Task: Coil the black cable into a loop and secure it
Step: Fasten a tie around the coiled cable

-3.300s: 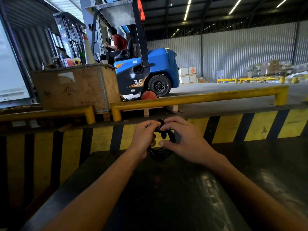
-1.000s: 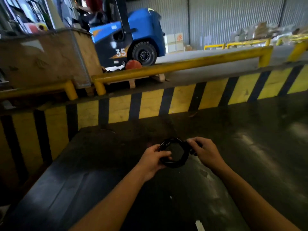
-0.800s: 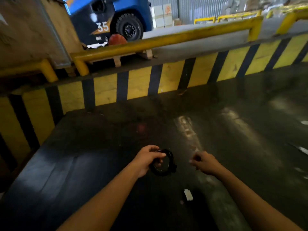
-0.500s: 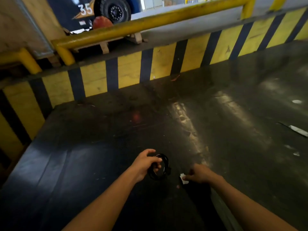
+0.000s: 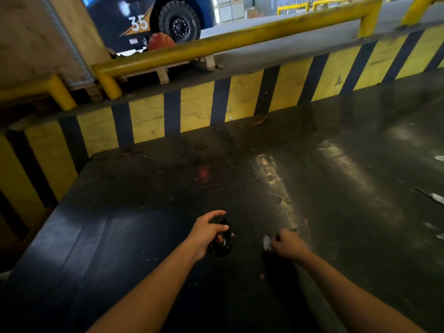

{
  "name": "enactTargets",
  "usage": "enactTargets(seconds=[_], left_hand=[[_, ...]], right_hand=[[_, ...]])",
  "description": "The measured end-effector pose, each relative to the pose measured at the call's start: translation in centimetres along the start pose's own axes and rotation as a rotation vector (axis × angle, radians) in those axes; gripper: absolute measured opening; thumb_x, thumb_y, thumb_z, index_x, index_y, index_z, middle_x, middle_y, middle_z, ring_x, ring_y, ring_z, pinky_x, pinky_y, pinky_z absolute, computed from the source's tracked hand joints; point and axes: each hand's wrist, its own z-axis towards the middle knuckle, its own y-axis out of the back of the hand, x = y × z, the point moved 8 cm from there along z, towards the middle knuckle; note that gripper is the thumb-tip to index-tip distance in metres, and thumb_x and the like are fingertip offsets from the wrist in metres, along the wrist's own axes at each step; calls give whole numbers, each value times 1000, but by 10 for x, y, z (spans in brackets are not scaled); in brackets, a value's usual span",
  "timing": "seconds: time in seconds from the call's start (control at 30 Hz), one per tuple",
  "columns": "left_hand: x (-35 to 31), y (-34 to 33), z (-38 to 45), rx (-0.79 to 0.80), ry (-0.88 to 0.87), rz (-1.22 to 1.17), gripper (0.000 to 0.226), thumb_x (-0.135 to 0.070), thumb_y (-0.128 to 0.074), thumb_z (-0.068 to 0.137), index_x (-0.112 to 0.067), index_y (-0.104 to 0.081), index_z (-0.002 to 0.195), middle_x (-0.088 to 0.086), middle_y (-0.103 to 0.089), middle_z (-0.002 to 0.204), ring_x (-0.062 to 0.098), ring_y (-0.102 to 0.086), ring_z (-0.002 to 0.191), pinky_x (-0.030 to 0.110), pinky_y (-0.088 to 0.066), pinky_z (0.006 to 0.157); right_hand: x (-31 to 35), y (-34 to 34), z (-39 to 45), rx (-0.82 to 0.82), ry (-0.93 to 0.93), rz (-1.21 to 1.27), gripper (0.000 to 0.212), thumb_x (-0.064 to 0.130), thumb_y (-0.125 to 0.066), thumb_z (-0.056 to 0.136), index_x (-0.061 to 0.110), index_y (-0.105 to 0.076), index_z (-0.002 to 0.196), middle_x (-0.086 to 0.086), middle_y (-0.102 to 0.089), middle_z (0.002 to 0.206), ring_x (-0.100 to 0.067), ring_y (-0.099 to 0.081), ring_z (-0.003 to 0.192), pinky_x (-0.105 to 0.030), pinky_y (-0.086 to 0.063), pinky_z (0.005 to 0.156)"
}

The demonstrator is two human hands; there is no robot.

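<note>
The black cable (image 5: 222, 248) is wound into a small tight coil low over the dark floor. My left hand (image 5: 206, 233) grips the coil from its left side, thumb and fingers wrapped over the upper rim. My right hand (image 5: 286, 243) is a short way to the right, apart from the coil, fingers pinched on a small white piece (image 5: 266, 242) close to the floor. Whether the white piece lies on the floor or is lifted, I cannot tell.
A dark glossy floor (image 5: 336, 188) spreads ahead. A yellow-and-black striped wall (image 5: 240, 99) borders it at the back and left, topped by a yellow rail (image 5: 240, 39). Beyond stand a blue forklift (image 5: 168, 20) and a wooden crate (image 5: 43, 39). White scraps (image 5: 437, 198) lie at right.
My view has tilted down toward the floor. My right hand let go of the coil, dropped to the right and closed on the white piece. My left hand kept the coil and lowered it.
</note>
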Motion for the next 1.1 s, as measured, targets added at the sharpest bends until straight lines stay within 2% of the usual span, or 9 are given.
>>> enactTargets(seconds=[0.13,0.23,0.33,0.4,0.47,0.53,0.73,0.93,1.1], left_hand=[[-22,1,-6,-7,-46,-13,35,3,-60,84,-24,-67,105,5,-61,107,13,-52,60,31,-51,74],[-40,-2,-7,12,-95,-13,24,-5,-65,84,-21,-69,102,6,-64,103,12,-50,58,27,-49,66],[-62,-7,-8,60,-150,-2,13,-22,-70,83,-23,-73,96,6,-66,94,11,-51,60,30,-48,67],[-76,-11,-12,117,-179,6,16,-28,-70,83,-23,-74,97,3,-66,89,11,-55,67,30,-48,70],[-89,-15,-17,172,-218,11,22,-29,-68,84,-21,-72,104,7,-68,98,15,-60,82,33,-48,74],[-102,-16,-23,205,-256,3,26,-27,-66,86,-19,-69,110,8,-68,107,17,-61,92,34,-48,78],[-138,-8,-35,198,-395,24,18,-20,-58,91,-20,-68,106,9,-67,109,15,-61,92,30,-49,73],[-158,7,-39,173,-445,54,14,-23,-60,90,-18,-72,95,2,-65,82,7,-55,62,25,-44,60],[-166,6,-43,216,-417,54,13,-28,-63,87,-22,-72,81,0,-62,74,6,-46,50,26,-40,60]], right_hand=[[36,49,-4,-236,131,200,8,14,-57,85,10,-62,81,-8,-66,78,-19,-63,73,-32,-51,63],[68,62,-14,-230,215,402,8,8,-57,84,14,-56,90,-9,-63,84,-22,-63,75,-37,-53,68],[104,74,-29,-206,309,602,18,2,-57,84,9,-54,100,-7,-58,76,-17,-56,63,-32,-49,59],[126,82,-40,-196,385,654,19,2,-58,84,9,-55,101,-7,-58,73,-15,-54,59,-28,-46,55],[145,90,-51,-205,456,666,18,3,-59,83,11,-57,100,-6,-59,73,-13,-54,58,-26,-46,54],[160,98,-60,-224,511,640,19,4,-59,84,10,-58,102,-5,-60,75,-11,-55,59,-24,-46,54],[193,119,-73,-282,674,481,14,11,-60,85,15,-65,98,-3,-64,79,-9,-56,62,-20,-45,54],[218,127,-87,-229,827,74,32,21,-66,82,22,-61,113,12,-62,96,1,-60,84,-15,-45,70],[227,136,-92,-293,878,-8,16,22,-59,87,20,-66,100,14,-59,86,-1,-58,79,-19,-47,70]])
